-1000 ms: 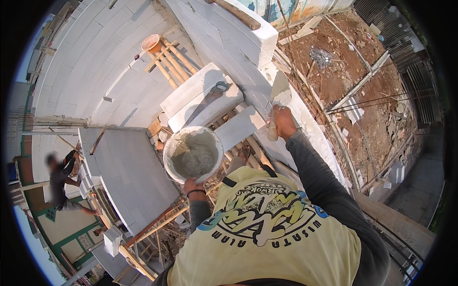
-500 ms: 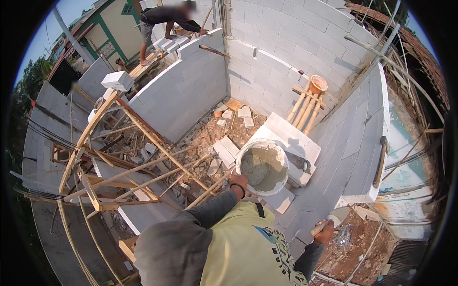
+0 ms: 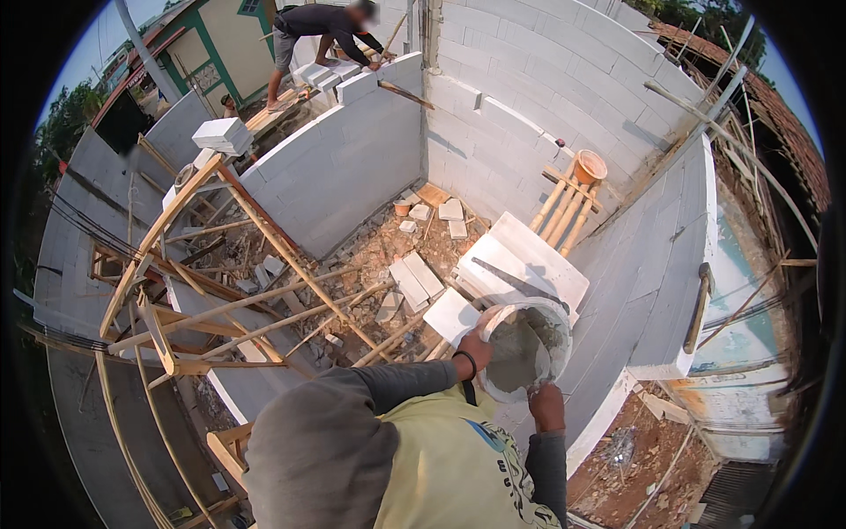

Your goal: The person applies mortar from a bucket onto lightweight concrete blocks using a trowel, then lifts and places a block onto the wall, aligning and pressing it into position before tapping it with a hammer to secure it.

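A round bucket [image 3: 491, 377] of wet grey mortar [image 3: 518, 354] is tilted in front of me, above the white blocks. My left hand [image 3: 474, 353], with a dark band at the wrist, is closed on its left rim. My right hand [image 3: 547, 408] is closed at the near right rim. The trowel it carried half a second ago is mostly hidden here; a pale patch inside the bucket by the fingers may be its blade.
White block walls surround a rubble floor [image 3: 370, 264]. Blocks [image 3: 520, 264] are stacked beyond the bucket, near bamboo poles bearing an orange bowl [image 3: 590, 166]. A wooden frame [image 3: 238, 198] stands left. A hammer-like tool [image 3: 701, 309] rests on the right wall. Another person [image 3: 322, 26] bends over the far wall.
My right hand has moved from beyond the right wall's end to the bucket's near rim. The bucket, with my left hand on it, has shifted right and nearer and is now tilted.
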A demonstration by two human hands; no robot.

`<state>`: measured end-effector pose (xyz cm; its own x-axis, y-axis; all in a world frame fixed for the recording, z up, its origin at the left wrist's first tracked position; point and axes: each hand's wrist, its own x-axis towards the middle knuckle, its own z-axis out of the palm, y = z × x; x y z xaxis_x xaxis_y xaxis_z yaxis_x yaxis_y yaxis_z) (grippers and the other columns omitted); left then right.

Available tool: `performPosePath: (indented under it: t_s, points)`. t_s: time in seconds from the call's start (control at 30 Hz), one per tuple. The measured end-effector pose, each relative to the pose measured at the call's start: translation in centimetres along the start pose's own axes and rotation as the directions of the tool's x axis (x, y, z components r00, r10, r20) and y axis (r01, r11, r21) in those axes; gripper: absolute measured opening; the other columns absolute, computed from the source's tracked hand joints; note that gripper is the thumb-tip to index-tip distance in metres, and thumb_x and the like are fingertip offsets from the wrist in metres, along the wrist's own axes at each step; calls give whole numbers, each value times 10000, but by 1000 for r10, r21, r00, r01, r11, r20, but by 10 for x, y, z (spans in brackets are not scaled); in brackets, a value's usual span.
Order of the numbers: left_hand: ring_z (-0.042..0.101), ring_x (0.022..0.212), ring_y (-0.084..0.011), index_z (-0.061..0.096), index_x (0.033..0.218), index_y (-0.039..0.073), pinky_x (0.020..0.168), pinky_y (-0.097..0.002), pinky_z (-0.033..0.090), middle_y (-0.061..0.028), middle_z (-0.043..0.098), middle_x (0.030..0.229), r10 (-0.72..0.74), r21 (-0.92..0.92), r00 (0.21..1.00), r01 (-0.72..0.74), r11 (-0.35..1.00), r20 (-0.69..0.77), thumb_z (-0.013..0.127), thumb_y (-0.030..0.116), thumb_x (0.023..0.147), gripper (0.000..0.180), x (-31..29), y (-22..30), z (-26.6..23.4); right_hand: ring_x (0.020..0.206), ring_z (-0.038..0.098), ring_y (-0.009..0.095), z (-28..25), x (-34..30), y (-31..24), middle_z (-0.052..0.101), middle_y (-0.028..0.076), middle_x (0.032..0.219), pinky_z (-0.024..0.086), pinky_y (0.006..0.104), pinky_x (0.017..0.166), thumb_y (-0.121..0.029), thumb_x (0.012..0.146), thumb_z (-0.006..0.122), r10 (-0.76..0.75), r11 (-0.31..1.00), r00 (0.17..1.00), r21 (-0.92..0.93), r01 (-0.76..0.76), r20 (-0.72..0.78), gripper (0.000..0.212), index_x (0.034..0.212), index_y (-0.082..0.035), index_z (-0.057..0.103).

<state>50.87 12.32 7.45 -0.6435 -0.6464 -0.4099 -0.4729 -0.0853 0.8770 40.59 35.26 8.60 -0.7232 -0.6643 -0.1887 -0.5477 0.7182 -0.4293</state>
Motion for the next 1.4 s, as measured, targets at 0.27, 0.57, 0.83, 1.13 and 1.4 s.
performPosePath:
  t_s: [0.27,0.57,0.83,1.13,1.4]
  points:
    - [595,1080,-435,521,1300,-4,912,-467,486,-297,629,1116,-58,27,985,54,998,162,585,129,772,548,-5,-14,29,636,655,360,-17,-37,-21,649,223,714,519,461,597,-288,877,650,-149,977,969,-123,175,197,337,800,40,660]
    - [575,1096,-457,516,1314,9,945,-464,465,-307,621,1111,193,68,961,-210,975,198,559,89,753,568,-13,-2,59,501,614,223,-1,-65,19,594,127,633,491,378,483,-301,940,607,226,919,950,276,-281,213,334,899,30,626]
    - [637,820,-180,605,1191,-9,707,-311,513,-80,678,982,267,-180,913,-219,959,309,520,-90,719,486,1,6,70,811,665,351,-28,-66,11,667,195,843,528,459,730,-167,865,557,357,904,904,-156,-398,-233,180,861,1,620]
    - [643,913,-208,570,1239,-28,814,-316,498,-111,682,1029,212,-155,865,-157,975,456,536,-114,706,541,2,27,88,748,688,309,-12,-57,-9,697,160,868,553,429,690,-175,862,535,283,959,951,-61,-277,122,237,915,-3,690]
    - [626,865,-195,524,1300,-13,734,-300,521,-82,639,1040,146,-131,823,-89,987,549,468,-118,706,606,33,12,98,543,580,105,-33,-100,-7,623,53,729,480,250,482,-364,960,563,259,60,915,941,-334,308,366,958,-9,650]
